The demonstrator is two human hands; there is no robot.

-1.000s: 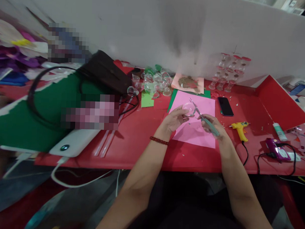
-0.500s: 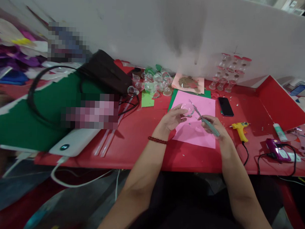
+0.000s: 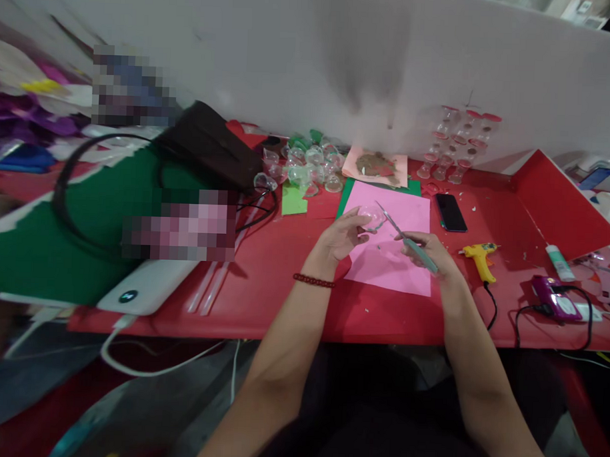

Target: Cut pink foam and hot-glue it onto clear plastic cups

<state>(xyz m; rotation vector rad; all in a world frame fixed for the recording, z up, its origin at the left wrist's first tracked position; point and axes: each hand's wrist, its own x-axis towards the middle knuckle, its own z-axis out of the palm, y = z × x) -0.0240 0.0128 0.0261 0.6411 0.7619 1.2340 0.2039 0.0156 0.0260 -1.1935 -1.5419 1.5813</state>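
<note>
My left hand pinches a small clear plastic half-shell over a pink paper sheet. My right hand is closed round the teal handle of small scissors, whose blades point up-left and meet the shell's rim. Both hands hover just above the red table. A dark red bead bracelet circles my left wrist.
Behind the pink sheet lie several clear plastic shells, a black phone and small clear cups. A yellow glue gun and a purple device sit right. Green paper, black cable and a white power bank fill the left.
My hands, the shell and the scissors have shifted slightly left and away from me; the grip on both is the same.
</note>
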